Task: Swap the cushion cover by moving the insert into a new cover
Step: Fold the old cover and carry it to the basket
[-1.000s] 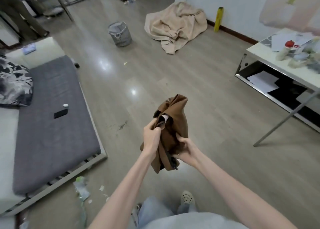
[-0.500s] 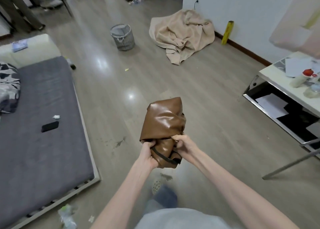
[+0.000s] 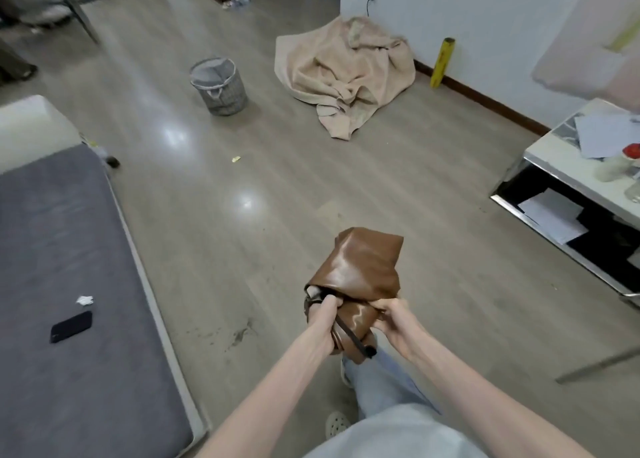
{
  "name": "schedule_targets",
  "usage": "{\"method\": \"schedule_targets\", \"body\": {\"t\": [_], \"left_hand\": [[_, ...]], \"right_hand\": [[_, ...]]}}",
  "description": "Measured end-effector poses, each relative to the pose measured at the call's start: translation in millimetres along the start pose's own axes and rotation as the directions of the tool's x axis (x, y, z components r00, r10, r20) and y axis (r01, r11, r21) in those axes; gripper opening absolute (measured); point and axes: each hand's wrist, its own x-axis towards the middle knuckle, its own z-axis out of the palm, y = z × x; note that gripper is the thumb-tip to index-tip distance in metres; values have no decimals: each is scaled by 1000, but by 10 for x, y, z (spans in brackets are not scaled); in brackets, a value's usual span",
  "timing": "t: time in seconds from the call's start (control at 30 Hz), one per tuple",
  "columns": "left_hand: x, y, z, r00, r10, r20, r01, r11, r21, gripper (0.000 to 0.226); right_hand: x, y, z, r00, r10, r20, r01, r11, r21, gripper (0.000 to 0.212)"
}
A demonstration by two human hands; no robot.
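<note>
A shiny brown cushion cover (image 3: 363, 267) hangs bunched in front of me, above the floor. My left hand (image 3: 323, 322) grips its left side by the opening, where a bit of pale lining shows. My right hand (image 3: 391, 319) pinches the fold on the right side. A dark zip strip with its pull (image 3: 369, 351) dangles below my hands. No cushion insert can be made out in this view.
A grey sofa bed (image 3: 69, 267) with a black phone (image 3: 71, 326) lies to my left. Ahead on the wooden floor stand a grey basket (image 3: 220, 87), a heap of beige cloth (image 3: 346, 76) and a yellow roll (image 3: 441, 62). A white table (image 3: 554, 152) with papers is on the right.
The cover has turned from a twisted upright bundle to a smooth fold facing up. Both hands shifted down to its near edge. My view moved forward and right across the room.
</note>
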Motion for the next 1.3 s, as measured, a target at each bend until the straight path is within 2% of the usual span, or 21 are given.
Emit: {"method": "schedule_targets", "body": {"t": [0.17, 0.4, 0.47, 0.57, 0.6, 0.67, 0.77, 0.9, 1.0, 1.07, 1.2, 1.3], "left_hand": [[500, 997, 95, 979, 183, 91, -185, 983, 18, 36], [899, 2424, -19, 922, 320, 216, -309, 947, -88, 86], [1056, 2784, -62, 920, 332, 209, -308, 941, -138, 86], [1315, 3184, -86, 935, 316, 161, -301, 947, -109, 64], [1419, 3295, -69, 938, 308, 161, -296, 950, -97, 67], [1599, 3517, -28, 944, 283, 172, -274, 959, -74, 89], [1918, 3890, -53, 959, 198, 201, -202, 979, -2, 111], [2362, 4609, -97, 935, 63, 348, -96, 992, 78, 96], [2645, 5296, 11, 930, 19, 366, -95, 977, 191, 96], [2784, 5738, 123, 936, 35, 351, -130, 960, 249, 92], [3152, 6594, 293, 927, 163, 338, -262, 926, 272, 86], [3379, 7006, 387, 928, 117, 354, -221, 937, 269, 76]], "right_hand": [[878, -575, 423, 999, -33, -15, 33, 999, -11, 41], [1938, -1621, 1024, 999, -12, -40, 8, 995, -101, 37], [2214, -1883, 1206, 999, -8, -52, -1, 984, -176, 35], [2522, -2137, 1484, 1000, -2, -15, -3, 944, -330, 37], [2620, -2207, 1587, 1000, 13, 17, -6, 929, -369, 35], [2807, -2332, 1830, 996, 50, 77, -12, 902, -431, 33], [3104, -2518, 2226, 988, 86, 126, -15, 876, -481, 41], [3646, -2891, 2647, 981, 107, 165, -21, 892, -452, 53], [4061, -3344, 2999, 973, 84, 214, 15, 905, -426, 52], [4323, -3656, 3242, 965, 92, 246, 13, 919, -393, 47], [4857, -4061, 3689, 972, 65, 227, 6, 955, -298, 41], [5195, -4163, 3935, 988, 62, 141, -27, 971, -237, 36]]}}
